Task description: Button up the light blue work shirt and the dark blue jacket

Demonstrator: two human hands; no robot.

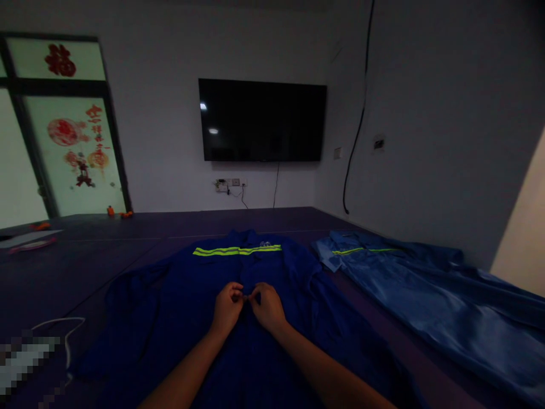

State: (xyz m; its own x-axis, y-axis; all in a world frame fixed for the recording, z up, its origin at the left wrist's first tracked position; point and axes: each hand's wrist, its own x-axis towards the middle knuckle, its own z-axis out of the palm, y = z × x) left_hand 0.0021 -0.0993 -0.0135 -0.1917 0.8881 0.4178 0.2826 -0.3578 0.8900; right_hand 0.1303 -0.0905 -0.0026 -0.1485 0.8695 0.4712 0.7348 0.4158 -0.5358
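Observation:
A dark blue work jacket (pixel 183 295) with a yellow-green reflective stripe lies spread flat on the dark purple surface (pixel 128 227) in front of me. My left hand (pixel 227 307) and my right hand (pixel 264 307) meet at the jacket's front opening, mid-chest. Both hands are closed in a pinch on the front edge of the fabric, fingertips almost touching each other. What sits between the fingertips is too small and dark to make out.
A lighter blue garment (pixel 426 289) with the same stripe lies spread to the right. A white cable (pixel 63 326) lies at the left. A black TV (pixel 261 120) hangs on the far wall. Small orange items (pixel 119 213) sit by the window.

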